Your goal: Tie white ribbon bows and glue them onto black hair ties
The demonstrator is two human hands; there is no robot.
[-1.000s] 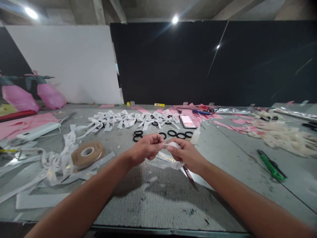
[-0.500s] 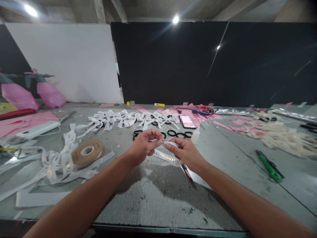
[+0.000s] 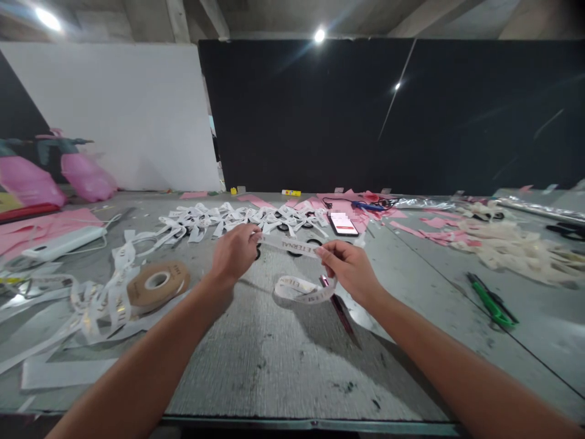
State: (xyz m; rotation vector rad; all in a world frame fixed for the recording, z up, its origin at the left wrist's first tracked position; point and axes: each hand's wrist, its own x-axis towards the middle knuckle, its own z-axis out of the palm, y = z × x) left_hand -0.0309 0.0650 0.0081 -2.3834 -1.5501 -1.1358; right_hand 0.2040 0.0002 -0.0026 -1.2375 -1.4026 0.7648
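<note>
A strip of white ribbon with gold lettering is stretched between my two hands above the grey table. My left hand pinches one end. My right hand pinches the ribbon further along, and the rest hangs below it in a loop. Under my right hand lies a dark red pair of scissors on the table.
A ribbon spool with loose white ribbon lies at the left. A row of white ribbon bows and black rings lies beyond my hands. A phone, pink paper scraps, green scissors and a power bank are also there.
My hands have moved apart and a little higher, pulling the ribbon out straight between them. The rest of the ribbon now hangs as a loop under my right hand.
</note>
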